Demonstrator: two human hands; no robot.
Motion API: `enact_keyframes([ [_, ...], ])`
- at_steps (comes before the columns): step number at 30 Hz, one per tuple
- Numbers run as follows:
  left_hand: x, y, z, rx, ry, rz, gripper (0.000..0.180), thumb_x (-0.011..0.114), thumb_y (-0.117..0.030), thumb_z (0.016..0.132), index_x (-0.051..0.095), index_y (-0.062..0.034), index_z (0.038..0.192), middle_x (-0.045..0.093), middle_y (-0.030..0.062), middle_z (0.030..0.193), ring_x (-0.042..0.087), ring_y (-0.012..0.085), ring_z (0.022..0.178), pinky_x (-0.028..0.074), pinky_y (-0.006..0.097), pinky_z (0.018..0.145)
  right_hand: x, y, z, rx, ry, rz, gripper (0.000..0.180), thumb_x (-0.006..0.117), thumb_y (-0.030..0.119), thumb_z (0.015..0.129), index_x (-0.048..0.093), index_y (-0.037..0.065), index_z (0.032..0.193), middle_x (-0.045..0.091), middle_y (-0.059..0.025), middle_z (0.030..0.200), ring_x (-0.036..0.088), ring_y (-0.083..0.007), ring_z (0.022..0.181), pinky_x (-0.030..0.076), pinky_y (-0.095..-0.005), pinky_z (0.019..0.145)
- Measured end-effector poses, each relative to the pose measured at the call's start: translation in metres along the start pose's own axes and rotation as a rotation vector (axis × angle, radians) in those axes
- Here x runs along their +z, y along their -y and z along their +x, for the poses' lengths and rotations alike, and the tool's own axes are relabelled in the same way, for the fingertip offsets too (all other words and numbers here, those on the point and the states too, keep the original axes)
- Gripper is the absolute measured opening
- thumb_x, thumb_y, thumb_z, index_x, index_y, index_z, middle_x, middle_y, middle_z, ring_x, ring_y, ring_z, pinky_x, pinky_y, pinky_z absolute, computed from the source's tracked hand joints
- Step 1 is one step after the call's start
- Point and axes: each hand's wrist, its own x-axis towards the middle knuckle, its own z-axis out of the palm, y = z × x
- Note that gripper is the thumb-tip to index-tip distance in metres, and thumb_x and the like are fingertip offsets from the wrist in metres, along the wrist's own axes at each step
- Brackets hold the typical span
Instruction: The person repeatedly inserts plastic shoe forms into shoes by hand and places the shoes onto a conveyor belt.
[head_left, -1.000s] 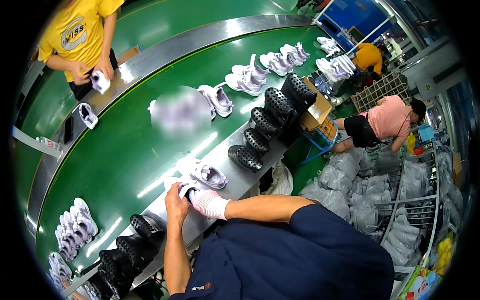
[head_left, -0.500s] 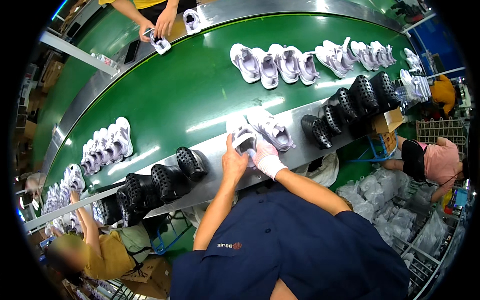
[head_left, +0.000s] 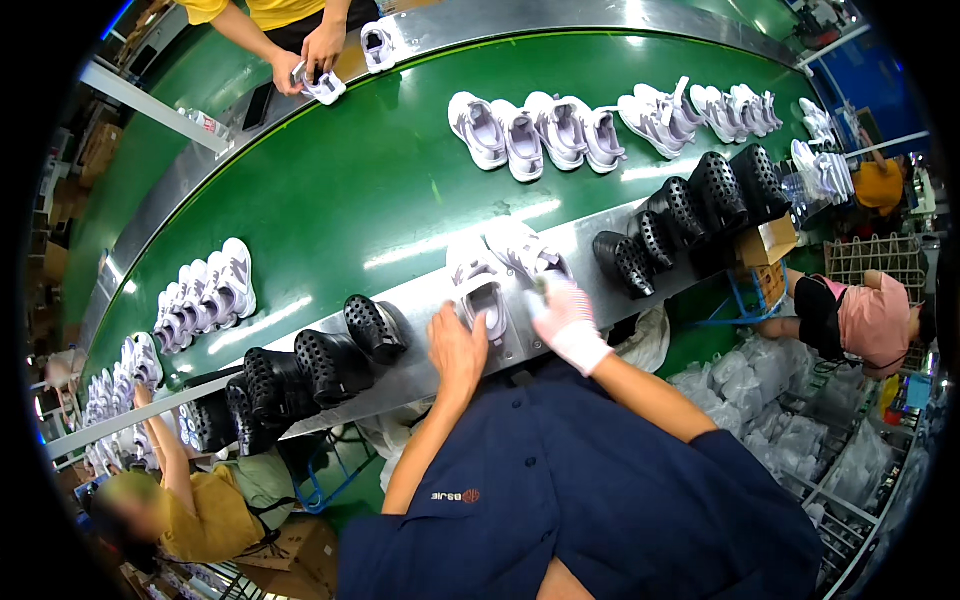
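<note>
Two white-and-lilac sneakers stand side by side in front of me, toes pointing away, over the metal edge of the green conveyor. Beside the heel of the left sneaker (head_left: 487, 297) is my bare left hand (head_left: 459, 347), its thumb and fingers apart. My right hand (head_left: 567, 322), in a white and pink striped glove, has its fingers closed at the heel end of the right sneaker (head_left: 522, 245). The gloved fingertips are slightly blurred and partly cover that heel.
Black perforated shoe forms (head_left: 330, 365) stand left on the metal ledge (head_left: 425, 357), with more forms (head_left: 622, 263) right. White sneakers (head_left: 520, 138) line the green conveyor (head_left: 340, 190). Across it, a person's hands (head_left: 318, 58) hold a sneaker. Another person (head_left: 205, 505) sits at left; plastic bags (head_left: 745, 385) lie right.
My right hand has moved right, from the left sneaker's heel to the right sneaker. My left hand has drawn back toward me, its fingers off the left sneaker's side.
</note>
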Motion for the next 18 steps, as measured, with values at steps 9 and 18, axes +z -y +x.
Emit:
enact_keyframes([
  [9, 0.007, -0.04, -0.012, 0.386, 0.299, -0.005, 0.068, 0.079, -0.015, 0.081, 0.051, -0.0099, 0.143, 0.065, 0.0251, 0.104, 0.061, 0.0451, 0.101, 0.05, 0.051, 0.088, 0.029, -0.044, 0.031, 0.2, 0.194, 0.153, 0.03, 0.064, 0.023, 0.087, 0.068, -0.004, 0.098, 0.068, -0.0318, 0.101, 0.066, -0.0482, 0.102, 0.052, -0.0501, 0.089],
  [18, 0.009, -0.018, 0.048, 0.213, 0.285, 0.387, 0.034, 0.075, -0.034, 0.088, 0.072, -0.0071, 0.108, 0.07, 0.0208, 0.092, 0.067, 0.0411, 0.092, 0.057, 0.052, 0.072, -0.023, -0.029, 0.042, 0.083, 0.235, 0.175, 0.04, 0.063, 0.029, 0.094, 0.07, -0.001, 0.119, 0.071, -0.0274, 0.113, 0.069, -0.0403, 0.106, 0.054, -0.0434, 0.094],
])
